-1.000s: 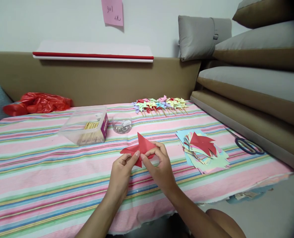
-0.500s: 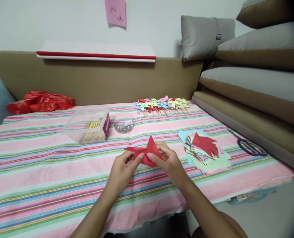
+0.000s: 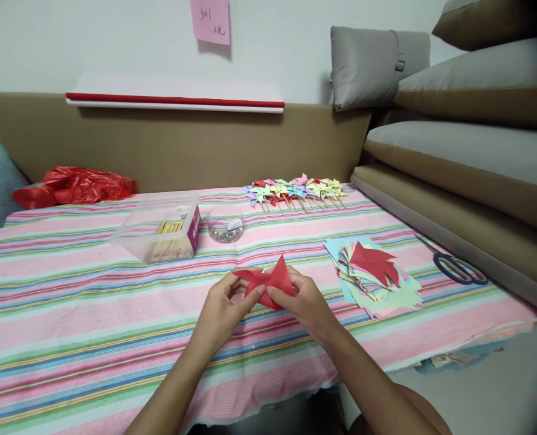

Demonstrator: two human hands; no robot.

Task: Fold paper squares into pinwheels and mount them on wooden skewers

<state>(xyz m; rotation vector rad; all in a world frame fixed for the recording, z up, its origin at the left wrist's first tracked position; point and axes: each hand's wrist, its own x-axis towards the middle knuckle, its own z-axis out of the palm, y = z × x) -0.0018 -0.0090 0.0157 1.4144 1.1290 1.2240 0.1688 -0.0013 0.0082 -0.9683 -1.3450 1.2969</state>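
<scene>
A red paper piece, cut and partly folded into pointed flaps like a pinwheel, is held above the striped cloth. My left hand pinches its left side, thumb on top near the middle. From the right, my right hand grips it with the thumb almost touching the other thumb. One flap stands up to a point between the hands. Fingers beneath the paper are partly hidden. To the right lies a stack of cut coloured paper with a red cut sheet on top.
A clear plastic box of wooden sticks and a round tub of small metal bits stand beyond my hands. Finished pinwheels lie at the back. Scissors rest at right beside stacked cushions. A red plastic bag lies far left.
The red paper has come slightly lower and its left flap is drawn inward. Both thumbs have moved closer to the paper's middle.
</scene>
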